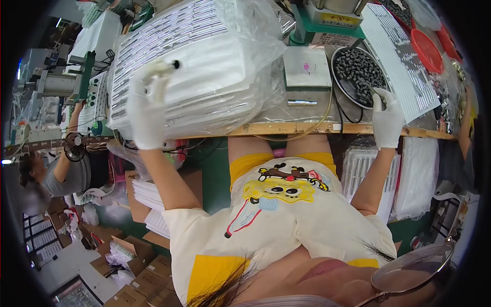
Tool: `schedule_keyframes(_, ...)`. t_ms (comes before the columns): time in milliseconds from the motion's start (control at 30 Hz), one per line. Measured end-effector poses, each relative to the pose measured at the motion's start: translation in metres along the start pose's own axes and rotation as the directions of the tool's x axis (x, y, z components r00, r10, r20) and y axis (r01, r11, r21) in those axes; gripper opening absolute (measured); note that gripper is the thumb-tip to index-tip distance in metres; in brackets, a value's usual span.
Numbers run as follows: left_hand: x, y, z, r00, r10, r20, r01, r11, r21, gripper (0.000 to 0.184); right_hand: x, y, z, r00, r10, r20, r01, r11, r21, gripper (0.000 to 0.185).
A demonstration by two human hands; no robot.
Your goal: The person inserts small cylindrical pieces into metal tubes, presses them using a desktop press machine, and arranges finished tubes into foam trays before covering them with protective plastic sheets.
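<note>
My left hand (148, 107), in a white glove, is raised over a plastic-wrapped stack of white trays (199, 77) and smeared by motion. Its fingers are closed around a small piece with a black end (175, 64); the rest of that piece is blurred. My right hand (387, 120), also gloved in white, is at the right rim of a round dish (336, 87) full of small black plugs (358, 71). Thumb and forefinger are pinched together there, and what they hold is too small to tell. A shiny metal tube (302, 103) lies on the bench between both hands.
A green press (327, 33) stands at the back, behind a white block (307, 66). A slotted white tray (404, 61) and red bowls (426, 50) are on the right. A thin hose (319, 123) crosses the wooden bench edge (286, 128). Another person (66, 171) works at left.
</note>
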State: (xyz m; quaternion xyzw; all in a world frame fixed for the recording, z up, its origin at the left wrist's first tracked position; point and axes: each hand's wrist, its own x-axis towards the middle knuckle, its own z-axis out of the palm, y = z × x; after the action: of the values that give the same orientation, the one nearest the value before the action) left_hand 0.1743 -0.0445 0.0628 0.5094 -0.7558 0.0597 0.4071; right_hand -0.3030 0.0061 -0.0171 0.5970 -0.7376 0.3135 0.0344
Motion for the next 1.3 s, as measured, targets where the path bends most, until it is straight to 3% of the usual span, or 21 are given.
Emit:
schedule_keyframes(67,-0.01,0.043,0.026,0.999,-0.041,0.032,0.049,0.943,-0.328,0.029,-0.004,-0.025,-0.015,0.989,-0.126,-0.083,0.136,0.982,0.131,0.016)
schedule_keyframes(100,-0.018,0.066,0.039,0.994,-0.062,0.091,0.097,0.884,-0.457,0.029,-0.01,-0.072,-0.035,0.984,-0.156,-0.088,0.177,0.927,0.331,0.018)
schedule_keyframes(167,-0.031,0.102,0.067,0.984,-0.078,0.161,0.16,0.788,-0.595,0.029,-0.018,-0.1,-0.052,0.941,-0.309,-0.135,0.337,0.856,0.391,0.023)
schedule_keyframes(267,-0.041,0.119,0.101,0.956,-0.168,0.239,0.288,0.682,-0.672,0.03,-0.027,-0.115,-0.059,0.917,-0.383,-0.111,0.398,0.864,0.308,0.031)
schedule_keyframes(400,-0.044,0.124,0.108,0.958,-0.133,0.254,0.271,0.711,-0.649,0.032,-0.025,-0.111,-0.051,0.888,-0.446,-0.115,0.459,0.841,0.285,0.036)
schedule_keyframes(567,-0.04,0.125,0.105,0.974,0.035,0.222,0.098,0.821,-0.562,0.034,-0.023,-0.108,-0.044,0.841,-0.53,-0.109,0.541,0.814,0.214,0.036)
schedule_keyframes(767,-0.038,0.127,0.109,0.98,0.122,0.159,-0.027,0.866,-0.499,0.037,-0.02,-0.108,-0.039,0.795,-0.602,-0.072,0.606,0.785,0.128,0.032)
schedule_keyframes(900,-0.048,0.126,0.118,0.978,0.084,0.191,0.039,0.826,-0.562,0.037,-0.019,-0.106,-0.037,0.787,-0.616,-0.036,0.614,0.776,0.147,0.03)
schedule_keyframes(967,-0.053,0.132,0.121,0.948,-0.028,0.316,0.246,0.696,-0.675,0.045,-0.02,-0.106,-0.036,0.785,-0.62,-0.008,0.615,0.777,0.138,0.029)
schedule_keyframes(1100,-0.042,0.152,0.111,0.923,-0.055,0.382,0.285,0.765,-0.578,0.048,-0.022,-0.105,-0.035,0.757,-0.651,0.058,0.644,0.758,0.101,0.027)
schedule_keyframes(1167,-0.042,0.152,0.114,0.931,0.12,0.345,0.042,0.903,-0.428,0.047,-0.022,-0.108,-0.038,0.748,-0.656,0.098,0.652,0.755,0.075,0.028)
schedule_keyframes(1300,-0.041,0.153,0.118,0.947,0.146,0.287,-0.012,0.907,-0.422,0.041,-0.02,-0.11,-0.04,0.744,-0.653,0.14,0.649,0.756,0.079,0.031)
